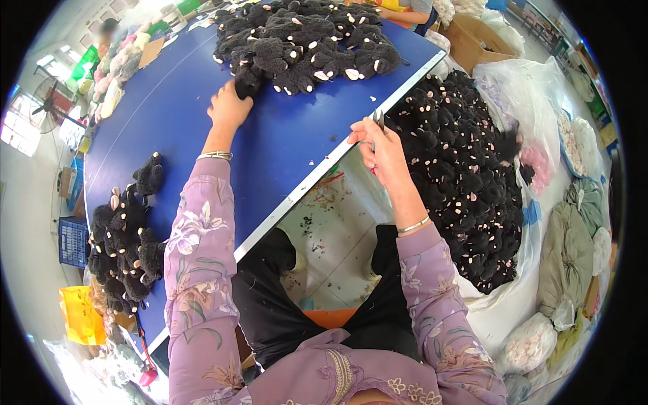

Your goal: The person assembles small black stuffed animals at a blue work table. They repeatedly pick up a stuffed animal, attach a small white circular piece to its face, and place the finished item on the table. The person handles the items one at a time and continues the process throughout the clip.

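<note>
My left hand (pixel 230 106) reaches to the near left edge of a heap of black plush toys (pixel 297 50) on the blue table (pixel 283 155). Its fingers close on one black plush toy (pixel 248 81) there; some fingertips are hidden. Over the table's white edge, my right hand (pixel 382 150) grips a small pair of scissors (pixel 379 120), blades pointing away from me. A second, smaller pile of black plush toys (pixel 121 243), with pale pink ears and paws, lies on the table to my left.
Right of the table, a big plastic-lined sack (pixel 533 229) bulges with black plush pieces (pixel 466 182). A cardboard box (pixel 476 42) stands behind it. At the far side a person in an orange apron (pixel 398 13) is partly seen. A blue crate (pixel 73 241) sits at left.
</note>
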### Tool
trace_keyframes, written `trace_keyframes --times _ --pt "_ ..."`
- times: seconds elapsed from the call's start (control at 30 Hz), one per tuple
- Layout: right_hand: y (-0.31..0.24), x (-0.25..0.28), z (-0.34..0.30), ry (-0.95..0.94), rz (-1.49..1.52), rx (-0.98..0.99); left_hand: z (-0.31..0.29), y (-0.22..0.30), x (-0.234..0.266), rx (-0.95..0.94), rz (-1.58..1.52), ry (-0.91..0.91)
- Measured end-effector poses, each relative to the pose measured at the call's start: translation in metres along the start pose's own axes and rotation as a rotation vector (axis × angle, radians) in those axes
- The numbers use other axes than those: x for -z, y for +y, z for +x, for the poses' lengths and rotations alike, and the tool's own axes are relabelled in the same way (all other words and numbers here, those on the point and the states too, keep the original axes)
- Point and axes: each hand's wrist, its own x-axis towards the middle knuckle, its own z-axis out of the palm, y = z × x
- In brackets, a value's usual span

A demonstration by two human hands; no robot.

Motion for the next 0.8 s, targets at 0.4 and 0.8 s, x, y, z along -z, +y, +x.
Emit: trace_keyframes --times 0.4,0.8 --pt "-0.002 -0.018 -0.013 -0.147 -0.112 0.146 -0.154 0.042 0.026 -0.166 -1.305 -0.339" --pt "0.003 -0.020 -0.021 -0.225 -0.218 0.052 -0.165 0.050 0.021 -0.005 -1.461 -0.500"
